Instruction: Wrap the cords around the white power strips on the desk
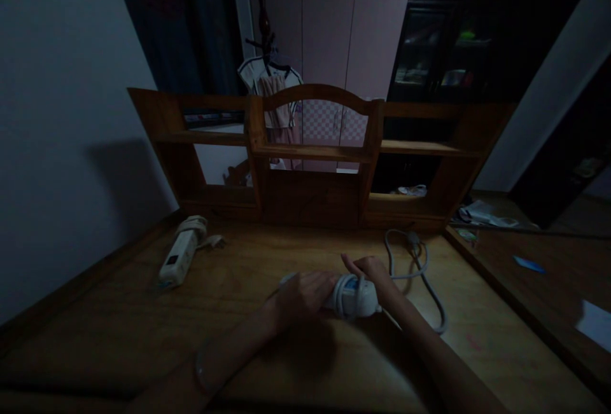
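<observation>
In the head view, a white power strip (pixel 368 299) lies across the middle, just over the wooden desktop. My left hand (pixel 305 292) is closed over its left part, palm down. A few loops of pale cord (pixel 340 296) wrap round the strip beside my left fingers. At the strip's far right side my right hand (pixel 373 271) is closed on the cord, thumb raised; its grip is partly hidden. The loose cord's grey length (pixel 442 312) curves over the desktop to the right, with its plug (pixel 412 239) near the shelf.
Another white power strip (pixel 179 260), its cord bundled at the far end, lies on the left of the desktop (pixel 229 299). A wooden shelf unit (pixel 310 198) stands along the back. To the right, a lower brown surface holds a blue packet (pixel 529 264) and white paper (pixel 594 324).
</observation>
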